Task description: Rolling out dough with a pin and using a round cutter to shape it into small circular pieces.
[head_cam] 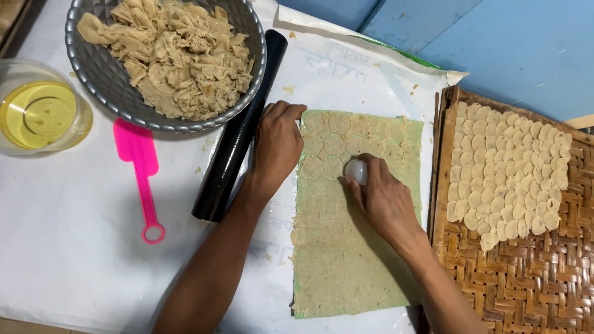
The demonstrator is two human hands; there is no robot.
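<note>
From the head camera I look down on a flat, pale tan rectangular sheet of rolled dough (346,247) lying on a green mat over white paper. Its far end already carries rows of pressed circles, roughly three rows deep; the whole near stretch of the sheet is unmarked, so I judge the cutting well under halfway on this sheet.

My right hand (383,201) is closed around a small white round cutter (356,171), fingers curled over the top of it, pressing it onto the dough at the near edge of the circle rows, just left of the sheet's middle line. My left hand (278,145) holds nothing; it lies flat with fingers together on the far left corner of the sheet, touching the dough and steadying it, just beside the cutter.

To the right, a brown woven bamboo tray (526,272) carries many cut dough discs (507,173) laid in overlapping rows over its far half, the near half bare. Left of the sheet lies a long black rolling pin (238,130), then a pink plastic scraper (139,167). A grey metal bowl (93,74) holds a heap of dough scraps (176,52), and a clear container of yellow oil (37,111) sits at the left edge.
</note>
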